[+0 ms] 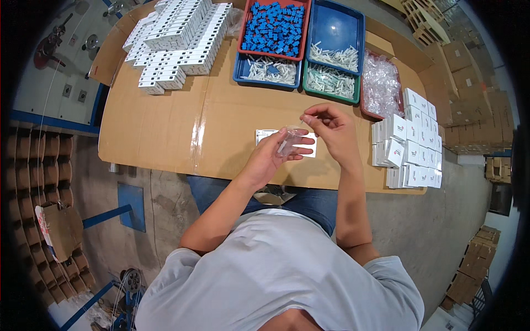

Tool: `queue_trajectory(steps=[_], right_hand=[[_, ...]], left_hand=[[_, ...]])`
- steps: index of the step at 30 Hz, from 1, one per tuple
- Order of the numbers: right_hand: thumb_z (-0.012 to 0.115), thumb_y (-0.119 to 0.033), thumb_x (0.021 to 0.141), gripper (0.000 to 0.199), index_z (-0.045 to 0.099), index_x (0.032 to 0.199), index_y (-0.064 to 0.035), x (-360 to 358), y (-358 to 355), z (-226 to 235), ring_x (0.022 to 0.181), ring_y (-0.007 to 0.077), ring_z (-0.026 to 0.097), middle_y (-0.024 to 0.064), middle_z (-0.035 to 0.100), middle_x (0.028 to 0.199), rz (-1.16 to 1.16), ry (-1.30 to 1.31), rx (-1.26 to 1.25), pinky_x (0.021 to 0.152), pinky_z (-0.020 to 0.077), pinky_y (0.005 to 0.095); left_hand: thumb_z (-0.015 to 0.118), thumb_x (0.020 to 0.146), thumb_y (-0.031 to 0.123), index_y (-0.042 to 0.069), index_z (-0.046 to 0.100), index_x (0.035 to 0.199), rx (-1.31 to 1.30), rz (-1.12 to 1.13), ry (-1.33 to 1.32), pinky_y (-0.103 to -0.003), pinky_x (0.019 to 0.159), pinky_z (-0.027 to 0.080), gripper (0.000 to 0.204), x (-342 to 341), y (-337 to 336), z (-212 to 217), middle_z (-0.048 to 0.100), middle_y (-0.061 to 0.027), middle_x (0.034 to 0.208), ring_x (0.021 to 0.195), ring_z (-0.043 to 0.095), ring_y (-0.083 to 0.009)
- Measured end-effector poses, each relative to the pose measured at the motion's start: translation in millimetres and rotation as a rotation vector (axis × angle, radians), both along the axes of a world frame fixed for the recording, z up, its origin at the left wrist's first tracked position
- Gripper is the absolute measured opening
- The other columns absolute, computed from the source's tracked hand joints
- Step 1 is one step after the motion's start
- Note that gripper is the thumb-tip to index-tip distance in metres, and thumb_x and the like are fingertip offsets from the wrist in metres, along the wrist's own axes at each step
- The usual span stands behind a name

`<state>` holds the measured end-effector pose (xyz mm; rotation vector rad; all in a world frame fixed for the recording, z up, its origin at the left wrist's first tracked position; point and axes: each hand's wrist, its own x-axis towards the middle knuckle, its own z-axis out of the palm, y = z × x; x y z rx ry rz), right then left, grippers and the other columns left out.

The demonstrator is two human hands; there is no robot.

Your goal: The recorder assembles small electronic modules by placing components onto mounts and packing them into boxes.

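Observation:
My left hand point(267, 159) holds a small clear plastic bag point(291, 142) between thumb and fingers, above the cardboard-covered table. A small white stick-like piece point(282, 146) shows at the bag, but I cannot tell whether it lies inside. Just right of the bag, my right hand point(333, 131) is raised with thumb and forefinger pinched together. What they pinch, perhaps the bag's thin edge, is too small to make out. Under both hands lies a flat white printed box or card point(309, 149), partly covered by my left fingers.
White boxes point(182, 60) are stacked at the back left, with more white boxes point(414, 138) at the right. Behind my hands stand a red tray point(240, 38) of blue pieces and blue point(338, 22) and green point(331, 99) trays of white sticks. A red tray point(372, 114) holds clear bags.

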<state>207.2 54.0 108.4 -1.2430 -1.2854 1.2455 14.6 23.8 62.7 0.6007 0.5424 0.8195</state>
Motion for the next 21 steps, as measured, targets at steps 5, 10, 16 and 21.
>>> queue_trajectory(steps=[5,10,16,21], right_hand=[[0.075,-0.007,0.093,0.012,0.073,0.104,-0.0023,-1.7,-1.0,-8.3,0.073,0.0044,0.059,-0.0002,0.071,0.093,0.145,-0.074,-0.005,0.065,0.0457,0.0208],[0.073,-0.009,0.095,0.009,0.073,0.101,-0.0033,0.9,0.8,-0.1,0.078,0.0049,0.059,-0.0009,0.071,0.102,0.233,-0.172,0.062,0.066,0.0444,0.0211],[0.071,-0.012,0.095,0.01,0.073,0.099,-0.0027,3.5,-1.7,2.2,0.087,0.0087,0.061,0.002,0.07,0.111,0.346,-0.251,0.083,0.069,0.0448,0.0241],[0.072,-0.012,0.095,0.011,0.074,0.101,-0.0031,6.1,-3.6,0.2,0.091,0.011,0.063,0.0024,0.07,0.112,0.403,-0.311,0.112,0.07,0.0451,0.0257]], left_hand=[[0.035,0.112,0.039,0.002,0.057,0.14,-0.035,0.018,-0.001,-0.038,0.097,0.051,0.051,-1.6,-2.0,2.4,0.069,-0.0155,0.13,0.114,0.069,-0.0248],[0.037,0.111,0.038,0.003,0.057,0.138,-0.049,0.039,0.018,-0.039,0.097,0.054,0.049,-2.1,-1.8,-0.2,0.069,-0.0117,0.127,0.112,0.071,-0.0278],[0.037,0.112,0.039,0.004,0.059,0.135,-0.039,0.064,0.001,-0.039,0.096,0.055,0.047,-1.1,-1.4,-2.6,0.069,-0.0113,0.124,0.111,0.071,-0.0267],[0.037,0.112,0.043,0.003,0.058,0.136,-0.054,0.068,0.002,-0.038,0.092,0.055,0.051,1.3,-0.6,-6.9,0.07,-0.0103,0.123,0.109,0.072,-0.0261]])
